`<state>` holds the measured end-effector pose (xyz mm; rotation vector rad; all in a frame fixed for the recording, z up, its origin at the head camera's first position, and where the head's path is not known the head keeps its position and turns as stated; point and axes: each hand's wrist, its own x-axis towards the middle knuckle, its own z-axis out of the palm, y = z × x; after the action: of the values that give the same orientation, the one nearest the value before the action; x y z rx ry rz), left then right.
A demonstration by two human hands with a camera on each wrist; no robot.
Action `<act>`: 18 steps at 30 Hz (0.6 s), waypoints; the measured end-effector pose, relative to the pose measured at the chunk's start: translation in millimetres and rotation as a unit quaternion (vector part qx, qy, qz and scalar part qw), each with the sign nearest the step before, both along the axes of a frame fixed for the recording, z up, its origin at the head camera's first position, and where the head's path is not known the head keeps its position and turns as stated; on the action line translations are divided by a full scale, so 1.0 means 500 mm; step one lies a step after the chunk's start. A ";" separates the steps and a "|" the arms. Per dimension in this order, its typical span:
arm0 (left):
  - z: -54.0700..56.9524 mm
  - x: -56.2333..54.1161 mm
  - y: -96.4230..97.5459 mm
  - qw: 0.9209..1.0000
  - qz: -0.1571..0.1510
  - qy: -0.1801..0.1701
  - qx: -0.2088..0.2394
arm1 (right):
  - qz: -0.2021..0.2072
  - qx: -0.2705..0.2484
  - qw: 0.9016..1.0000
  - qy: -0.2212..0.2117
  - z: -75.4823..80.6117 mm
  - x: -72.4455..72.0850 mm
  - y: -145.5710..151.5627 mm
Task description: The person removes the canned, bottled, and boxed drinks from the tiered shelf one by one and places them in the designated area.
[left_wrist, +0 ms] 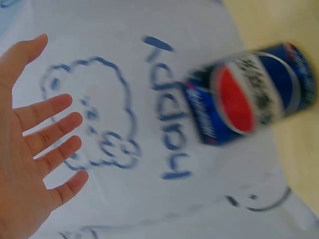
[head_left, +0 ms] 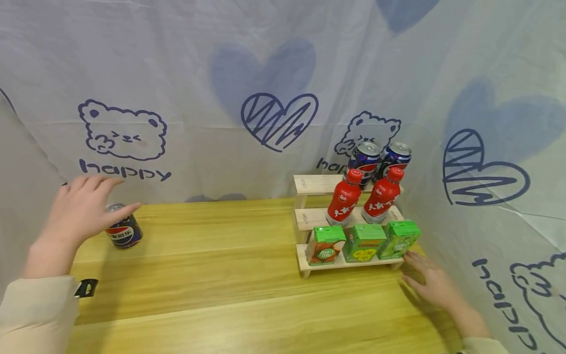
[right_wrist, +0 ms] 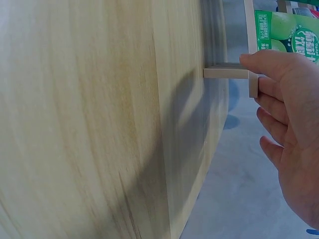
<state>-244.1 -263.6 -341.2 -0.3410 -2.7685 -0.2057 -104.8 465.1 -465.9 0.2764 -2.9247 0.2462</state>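
My left hand [head_left: 81, 211] is raised at the left, thumb and fingers spread with nothing between them. In the head view it overlaps a dark blue cola can [head_left: 124, 231] standing on the table; the left wrist view shows the can [left_wrist: 251, 92] apart from the fingertips. My right hand [head_left: 431, 278] is at the front right corner of a three-step wooden rack [head_left: 305, 216]. In the right wrist view, its thumb overlaps the end of the lowest shelf and its loosely bent fingers lie beside that corner, close to a green juice box [right_wrist: 284, 35].
The lowest step bears three juice boxes [head_left: 364, 243]. Two red bottles [head_left: 345, 199] stand on the middle step, and two dark blue cans [head_left: 364, 160] on the top one. White cloth [head_left: 199, 147] with hearts and bears hangs behind and to the right of the wooden table [head_left: 212, 255].
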 end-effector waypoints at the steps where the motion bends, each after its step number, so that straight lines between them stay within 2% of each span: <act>1: 0.010 0.003 0.010 1.000 -0.006 0.005 -0.001 | -0.001 0.000 1.000 -0.001 0.000 0.000 0.000; 5: 0.046 0.011 0.055 0.999 -0.030 0.028 -0.014 | -0.007 0.000 1.000 -0.010 -0.001 0.000 0.001; 10: 0.080 0.015 0.112 0.996 -0.063 0.061 -0.033 | -0.008 -0.004 1.000 -0.009 -0.001 0.000 0.001; 14: 0.101 0.014 0.161 0.993 -0.091 0.071 -0.027 | -0.006 -0.006 1.000 -0.004 0.002 0.000 0.001; 18: 0.112 0.007 0.207 0.989 -0.120 0.083 -0.016 | -0.007 -0.005 1.000 -0.002 0.007 0.000 -0.003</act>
<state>-240.7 -160.0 -285.1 -0.6694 -2.5650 -0.1827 -104.9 463.7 -462.5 0.2556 -2.9276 0.2585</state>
